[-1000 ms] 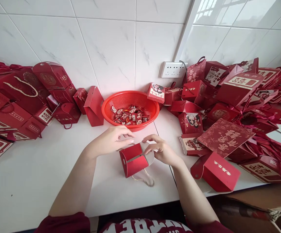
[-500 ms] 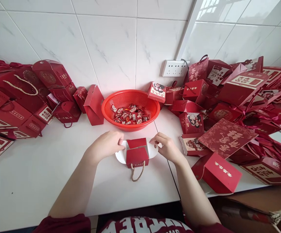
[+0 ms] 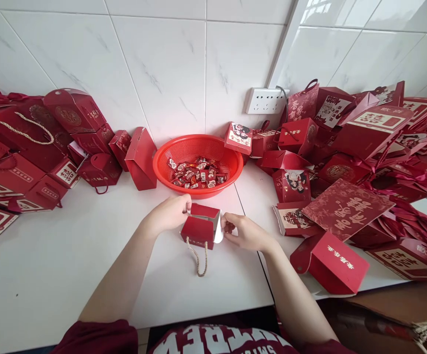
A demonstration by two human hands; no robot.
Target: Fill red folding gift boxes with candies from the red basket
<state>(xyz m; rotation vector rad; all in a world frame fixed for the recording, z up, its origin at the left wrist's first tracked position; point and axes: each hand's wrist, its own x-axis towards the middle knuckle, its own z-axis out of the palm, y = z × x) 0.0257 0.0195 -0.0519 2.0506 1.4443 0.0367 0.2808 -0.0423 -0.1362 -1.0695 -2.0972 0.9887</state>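
Observation:
A small red gift box [image 3: 198, 230] with a twisted rope handle stands on the white table, its top partly open. My left hand [image 3: 172, 212] is closed at the box's upper left corner, its fingertips partly hidden. On the right side, my right hand [image 3: 246, 232] has its curled fingers on the white inner face of a side flap [image 3: 218, 231]. The rope handle [image 3: 200, 263] hangs down the near side onto the table. Just behind the box is a red plastic basket [image 3: 198, 192] holding several wrapped candies [image 3: 198, 173].
Red boxes and bags [image 3: 25, 132] are stacked at the left. A larger heap of red boxes [image 3: 372, 128] fills the right side, with one box [image 3: 331, 263] near the front edge. A white power strip [image 3: 267, 101] is on the tiled wall.
The box has turned slightly and shifted left. Its spread side flaps have swung up, the left one now out of sight. My right hand has moved left and down with the right flap.

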